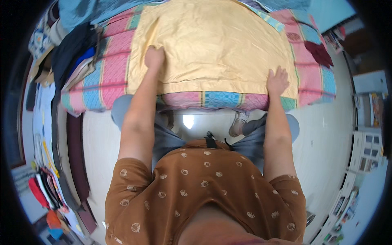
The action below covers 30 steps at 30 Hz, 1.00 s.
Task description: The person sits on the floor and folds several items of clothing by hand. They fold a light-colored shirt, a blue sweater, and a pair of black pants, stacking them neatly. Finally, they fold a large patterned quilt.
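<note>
Head view: a yellow cloth [220, 45] lies spread over a striped bedspread [116, 65], with the left hand [155, 56] on its left part, fingers curled in, though I cannot tell whether they pinch any of it, and the right hand [279, 81] resting near its lower right corner, fingers spread and gripping nothing. The cloth looks light, soft and thin, likely to crease or slide rather than break, so the corners at the near hem [212, 87] seem the best places to take hold, with a flat palm suiting the wrinkles.
</note>
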Each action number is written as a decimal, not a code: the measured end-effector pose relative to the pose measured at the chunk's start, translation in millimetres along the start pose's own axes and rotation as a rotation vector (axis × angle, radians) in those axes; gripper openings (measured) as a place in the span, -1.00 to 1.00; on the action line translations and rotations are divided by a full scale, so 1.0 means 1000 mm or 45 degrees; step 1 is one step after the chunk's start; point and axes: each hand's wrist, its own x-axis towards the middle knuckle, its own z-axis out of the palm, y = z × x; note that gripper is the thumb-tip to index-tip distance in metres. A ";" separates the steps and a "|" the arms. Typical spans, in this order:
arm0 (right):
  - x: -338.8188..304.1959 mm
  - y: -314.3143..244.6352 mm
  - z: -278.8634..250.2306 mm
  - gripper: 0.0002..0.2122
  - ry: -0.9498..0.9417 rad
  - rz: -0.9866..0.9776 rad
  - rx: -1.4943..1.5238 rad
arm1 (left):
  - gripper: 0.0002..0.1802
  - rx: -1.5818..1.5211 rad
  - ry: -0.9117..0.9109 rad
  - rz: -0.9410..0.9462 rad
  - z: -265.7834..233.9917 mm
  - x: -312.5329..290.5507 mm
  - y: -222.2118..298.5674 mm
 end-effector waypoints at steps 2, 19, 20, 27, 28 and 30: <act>0.004 -0.002 0.005 -0.36 0.045 -0.020 0.040 | -0.66 -0.253 -0.196 -0.155 0.006 0.029 -0.020; 0.018 -0.004 -0.017 -0.33 0.019 0.233 0.177 | -0.59 0.184 0.390 0.788 0.000 -0.027 0.012; 0.014 -0.014 -0.014 -0.32 -0.003 0.187 0.160 | -0.60 0.172 0.139 0.894 0.002 -0.048 0.033; -0.052 -0.166 -0.032 -0.35 -0.156 -0.550 0.346 | -0.37 0.284 -0.125 1.055 0.040 -0.119 0.043; -0.064 -0.181 -0.038 -0.35 -0.193 -0.676 0.430 | -0.37 0.300 -0.103 1.043 0.036 -0.116 0.035; -0.085 -0.212 -0.047 -0.36 -0.271 -0.935 0.623 | -0.35 0.381 -0.033 0.987 0.023 -0.107 0.015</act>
